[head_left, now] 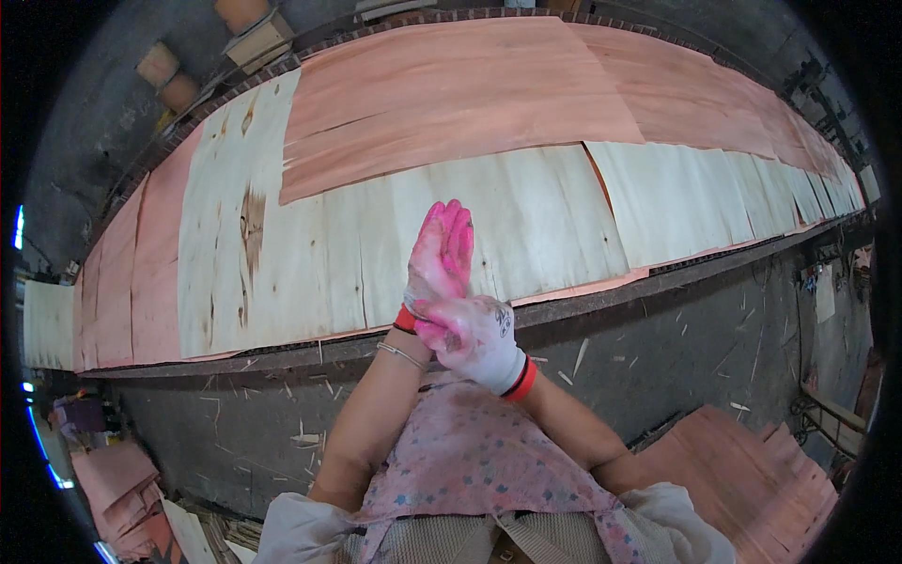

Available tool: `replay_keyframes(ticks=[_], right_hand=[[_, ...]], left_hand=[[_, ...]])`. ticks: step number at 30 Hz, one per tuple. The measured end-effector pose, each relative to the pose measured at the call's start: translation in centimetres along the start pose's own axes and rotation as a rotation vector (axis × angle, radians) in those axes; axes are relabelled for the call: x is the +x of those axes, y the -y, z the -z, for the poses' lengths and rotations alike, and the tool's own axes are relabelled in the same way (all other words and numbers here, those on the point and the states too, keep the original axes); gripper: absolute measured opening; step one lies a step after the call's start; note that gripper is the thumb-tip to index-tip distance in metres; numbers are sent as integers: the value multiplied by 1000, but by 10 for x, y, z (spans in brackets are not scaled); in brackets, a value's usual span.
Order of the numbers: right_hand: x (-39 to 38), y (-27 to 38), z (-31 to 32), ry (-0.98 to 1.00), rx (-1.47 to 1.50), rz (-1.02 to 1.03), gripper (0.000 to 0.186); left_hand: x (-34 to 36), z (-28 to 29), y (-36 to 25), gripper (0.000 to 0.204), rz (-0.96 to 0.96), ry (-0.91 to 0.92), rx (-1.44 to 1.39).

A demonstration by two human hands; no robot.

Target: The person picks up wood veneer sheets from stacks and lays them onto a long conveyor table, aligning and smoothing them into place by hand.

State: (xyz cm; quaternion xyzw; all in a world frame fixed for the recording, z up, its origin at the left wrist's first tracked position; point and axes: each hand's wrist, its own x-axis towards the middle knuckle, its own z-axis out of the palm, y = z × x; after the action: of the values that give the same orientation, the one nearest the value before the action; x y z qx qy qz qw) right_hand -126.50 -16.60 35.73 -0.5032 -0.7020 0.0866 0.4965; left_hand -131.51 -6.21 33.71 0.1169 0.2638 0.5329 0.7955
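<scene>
My left hand point(440, 252), in a white work glove with pink-coated fingers, is raised in front of me with its fingers stretched out. It holds nothing. My right hand point(470, 343), gloved the same way, is closed round the lower part of the left glove near its red cuff point(405, 320). Both hands are above the front edge of a long work surface. Beyond them lie pale wood veneer sheets point(423, 244), overlapped at the back by a pinkish veneer sheet point(442, 103). Knots and splits mark some of the pale sheets.
More pinkish sheets point(155, 263) cover the left end. A stack of pinkish sheets point(742, 470) lies low on the right, another pile point(117, 489) at the lower left. Wood splinters litter the dark floor point(244, 423). Blocky objects point(258, 42) stand past the far edge.
</scene>
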Motion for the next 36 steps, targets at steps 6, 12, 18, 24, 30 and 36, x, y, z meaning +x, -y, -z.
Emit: replay_keyframes(ticks=[6,12,18,24,30,36], right_hand=[[6,22,10,230,-95,-10,44],[-5,1,16,294,-111,69,36],[-22,-18,26,114,197,-309,26],[-7,-55,5,-123,620,-633,41],[-42,-175,-66,-35,572,-696,50],[-38,-146,-143,314,326,-745,49]], left_hand=[[-4,-6,7,41,-93,442,669],[19,28,-9,31,227,17,-30],[30,89,-130,37,-179,162,-272],[-104,129,-188,39,-450,-394,15],[-272,342,-130,36,-305,-984,633],[-488,337,-70,75,149,-1532,332]])
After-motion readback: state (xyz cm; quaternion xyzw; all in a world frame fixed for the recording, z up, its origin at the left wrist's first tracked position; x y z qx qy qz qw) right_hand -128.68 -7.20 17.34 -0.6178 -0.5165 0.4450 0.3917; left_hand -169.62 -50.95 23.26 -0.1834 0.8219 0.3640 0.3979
